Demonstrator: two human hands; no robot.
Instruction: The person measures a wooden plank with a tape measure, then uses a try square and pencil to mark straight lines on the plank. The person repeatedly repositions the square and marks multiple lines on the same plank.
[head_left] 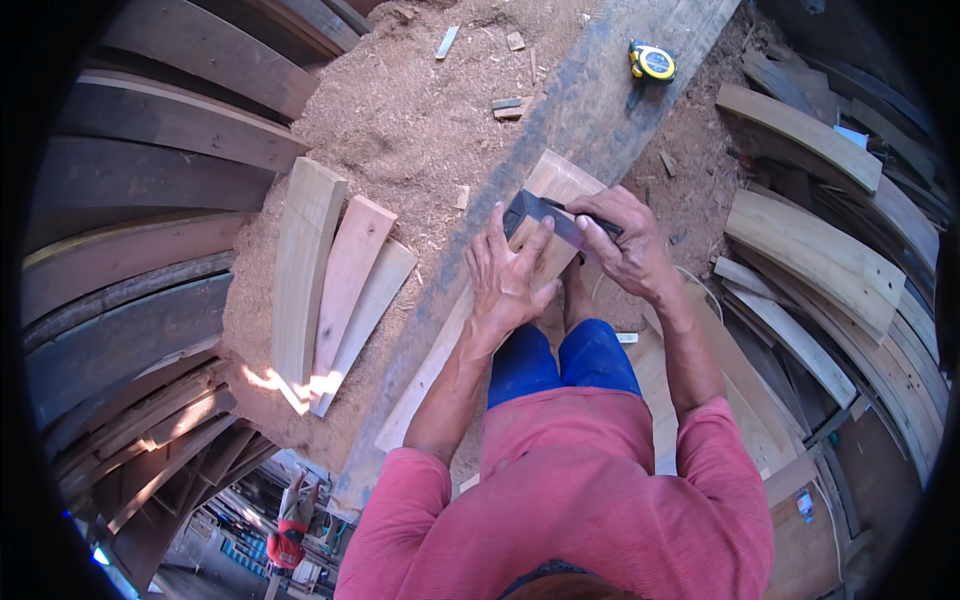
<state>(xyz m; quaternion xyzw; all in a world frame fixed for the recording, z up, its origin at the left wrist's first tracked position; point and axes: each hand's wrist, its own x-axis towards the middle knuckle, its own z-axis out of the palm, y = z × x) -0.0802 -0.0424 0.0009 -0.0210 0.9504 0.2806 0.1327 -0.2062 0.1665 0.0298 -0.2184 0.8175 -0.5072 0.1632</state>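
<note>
A long pale wooden board (560, 178) lies along a worn plank bench (610, 100), running under my hands toward the lower left. Across its far end sits a dark try square (522, 207), its blade reaching right toward my right hand. My left hand (503, 275) steadies the square against the board, with fingers at its left side and thumb on top. Between the thumb and fingers of my right hand (632, 245) is a thin black marking pen or pencil (603, 222), close to the blade. Its tip is hard to make out.
A yellow and black tape measure (654, 64) rests on the bench's far end. Three cut boards (345, 265) lie on sawdust (400, 120) at the left. Stacked planks (180, 130) line the left; more boards (815, 260) stand at the right. Another person (287, 545) is far off, lower left.
</note>
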